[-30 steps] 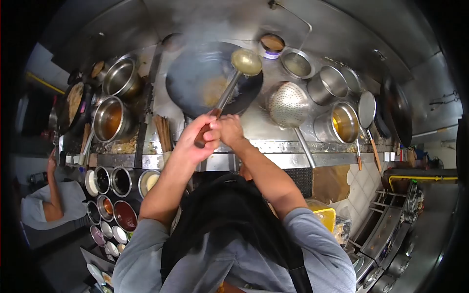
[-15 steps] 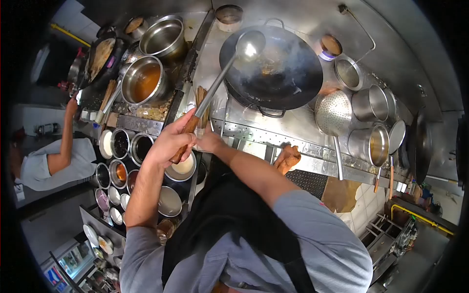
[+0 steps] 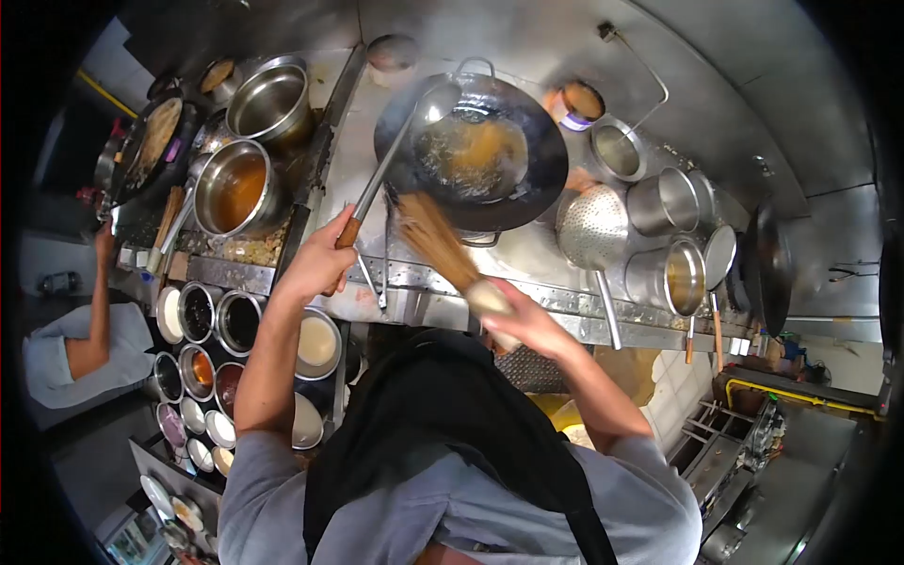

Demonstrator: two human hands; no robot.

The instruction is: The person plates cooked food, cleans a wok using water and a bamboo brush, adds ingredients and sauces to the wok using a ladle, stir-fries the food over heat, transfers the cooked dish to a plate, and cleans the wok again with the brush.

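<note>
My left hand (image 3: 320,256) is closed around the wooden handle of a long ladle (image 3: 386,165). The ladle's bowl reaches over the upper left rim of a black wok (image 3: 546,179). Inside the wok, brownish liquid (image 3: 490,155) bubbles and looks frothy. Gripped in my right hand (image 3: 527,325) is a bamboo wok brush (image 3: 438,240), slightly blurred, by its pale bound end. Its bristles point up and left toward the wok's lower left rim; whether they touch it I cannot tell.
On the right are a perforated strainer (image 3: 593,228), metal pots (image 3: 664,200) and a tin (image 3: 576,104). At left stand a pot of amber liquid (image 3: 235,188) and several sauce containers (image 3: 237,320). Another person (image 3: 89,344) works at far left. A bent water spout (image 3: 650,75) hangs above.
My right hand has picked up the brush from beside the ladle handle and swung it rightward. Bubbling liquid now fills the wok's middle, which looked nearly dry and smoky before. The view has shifted.
</note>
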